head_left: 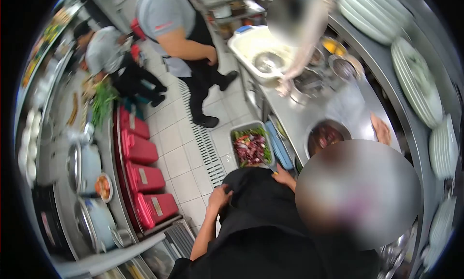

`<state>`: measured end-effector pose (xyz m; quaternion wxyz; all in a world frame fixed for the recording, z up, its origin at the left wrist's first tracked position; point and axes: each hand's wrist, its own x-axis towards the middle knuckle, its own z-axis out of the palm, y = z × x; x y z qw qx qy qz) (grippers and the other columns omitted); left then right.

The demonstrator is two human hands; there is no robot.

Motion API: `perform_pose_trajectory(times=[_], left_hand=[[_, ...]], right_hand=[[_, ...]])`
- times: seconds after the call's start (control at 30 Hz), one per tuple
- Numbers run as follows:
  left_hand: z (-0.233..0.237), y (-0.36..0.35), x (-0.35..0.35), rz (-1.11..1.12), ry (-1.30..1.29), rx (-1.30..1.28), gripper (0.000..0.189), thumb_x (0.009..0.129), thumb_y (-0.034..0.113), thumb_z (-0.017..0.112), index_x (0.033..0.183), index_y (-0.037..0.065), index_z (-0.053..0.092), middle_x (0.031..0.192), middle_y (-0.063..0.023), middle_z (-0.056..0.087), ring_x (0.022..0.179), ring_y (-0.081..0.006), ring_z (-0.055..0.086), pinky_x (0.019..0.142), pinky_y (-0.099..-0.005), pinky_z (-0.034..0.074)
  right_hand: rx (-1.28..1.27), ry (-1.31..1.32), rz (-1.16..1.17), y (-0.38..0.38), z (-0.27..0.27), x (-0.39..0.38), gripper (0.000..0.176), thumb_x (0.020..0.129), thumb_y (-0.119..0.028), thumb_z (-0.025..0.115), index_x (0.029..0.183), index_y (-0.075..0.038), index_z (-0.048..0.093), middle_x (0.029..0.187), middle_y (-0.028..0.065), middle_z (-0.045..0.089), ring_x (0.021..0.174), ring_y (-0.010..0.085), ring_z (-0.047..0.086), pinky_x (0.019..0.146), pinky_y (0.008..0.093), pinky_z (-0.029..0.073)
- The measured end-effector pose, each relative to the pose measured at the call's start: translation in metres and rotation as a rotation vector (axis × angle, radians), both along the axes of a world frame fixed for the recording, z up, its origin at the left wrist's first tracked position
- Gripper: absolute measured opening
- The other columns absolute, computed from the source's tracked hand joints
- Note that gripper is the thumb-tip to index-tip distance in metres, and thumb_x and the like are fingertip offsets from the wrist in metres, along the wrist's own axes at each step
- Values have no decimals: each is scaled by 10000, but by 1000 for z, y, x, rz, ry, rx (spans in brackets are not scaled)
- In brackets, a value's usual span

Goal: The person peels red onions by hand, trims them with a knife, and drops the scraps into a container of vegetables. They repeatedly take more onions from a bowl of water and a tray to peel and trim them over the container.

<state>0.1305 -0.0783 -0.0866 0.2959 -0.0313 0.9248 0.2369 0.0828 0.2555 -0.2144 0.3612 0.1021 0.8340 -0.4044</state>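
My left hand (pixel 220 198) is at the side of my black apron (pixel 251 197), its fingers bent against the cloth's edge. On the other side, my right hand (pixel 284 176) closes around a small tool with a yellow spot, which looks like a knife (pixel 274 171); most of it is hidden. Just ahead of both hands stands a rectangular tub (pixel 234 153) filled with chopped purple and green salad leaves (pixel 252 147). A blue folded item (pixel 280 146) lies beside the tub, close to my right hand.
A steel counter (pixel 290 112) on the right bears a metal bowl (pixel 309 142) and a white tub (pixel 237 49). A co-worker's hand (pixel 381 129) and another's gloved arm (pixel 309 51) reach over it. Red bins (pixel 154 209) line the left; two people stand ahead.
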Motion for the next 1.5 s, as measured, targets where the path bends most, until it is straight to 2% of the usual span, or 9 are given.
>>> perform_pose_trajectory(times=[0.53, 0.6, 0.67, 0.7, 0.77, 0.8, 1.07, 1.37, 1.5], left_hand=[[102, 320, -129, -749, 505, 694, 293, 789, 58, 638, 1076, 3, 622, 914, -162, 609, 816, -338, 614, 743, -415, 502], [61, 362, -150, -844, 807, 771, 324, 731, 39, 640, 1054, 35, 622, 962, -158, 600, 927, -366, 577, 811, -451, 476], [18, 387, -162, -968, 772, 384, 342, 723, 131, 679, 1063, 112, 648, 1037, -149, 598, 994, -356, 558, 861, -460, 476], [71, 379, -151, -1017, 613, 198, 364, 757, 162, 678, 1119, 151, 645, 1103, -131, 587, 1040, -335, 560, 884, -449, 492], [33, 389, -159, -1060, 649, 64, 376, 789, 180, 674, 1161, 171, 624, 1169, -121, 564, 1102, -306, 557, 883, -432, 513], [34, 392, -159, -1075, 604, 31, 286, 845, 203, 603, 1124, 151, 645, 1178, -122, 571, 1126, -292, 556, 862, -418, 513], [61, 385, -157, -902, 795, 393, 449, 761, 101, 663, 1190, 40, 547, 1230, -177, 459, 1065, -345, 549, 831, -412, 553], [105, 270, -174, -335, 882, 751, 568, 704, 160, 792, 1203, 52, 544, 1129, -163, 540, 1082, -361, 553, 913, -404, 487], [87, 199, -170, -125, 905, 834, 544, 714, 116, 775, 1212, 54, 566, 1144, -159, 546, 1076, -332, 572, 918, -378, 492]], right_hand=[[-106, -184, -293, 40, 57, 58, 870, 857, -357, 605, 1525, -31, 154, 1253, 324, 561, 1126, 405, 595, 956, 439, 454], [-48, 126, -243, 39, -28, 76, 848, 869, -340, 610, 1522, -25, 170, 1282, 312, 549, 1156, 372, 588, 981, 436, 441], [-196, 248, -295, 43, -55, 82, 823, 848, -314, 636, 1492, 0, 230, 1366, 294, 484, 1284, 371, 483, 1058, 394, 386], [-248, 208, -252, 48, -34, 77, 830, 848, -290, 642, 1492, 16, 218, 1425, 290, 423, 1358, 350, 401, 1109, 388, 323], [-170, 126, -228, 51, -33, 72, 858, 856, -258, 645, 1510, 24, 168, 1057, 248, 635, 870, 276, 656, 752, 375, 529], [-322, -56, -315, 49, 37, 65, 897, 860, -285, 672, 1500, 62, 147, 1487, 267, 349, 1398, 317, 341, 1139, 369, 279], [-87, 133, -147, 57, -74, 49, 877, 838, -309, 689, 1497, 24, 217, 1379, 292, 480, 1247, 371, 525, 1020, 405, 428], [-176, -2, -223, 18, 26, 13, 866, 851, -224, 660, 1525, -10, 161, 811, 97, 617, 601, 134, 546, 533, 290, 452], [-363, -54, -374, 5, 11, 4, 845, 867, -197, 632, 1537, -49, 140, 723, 74, 574, 544, 135, 518, 476, 294, 428]])
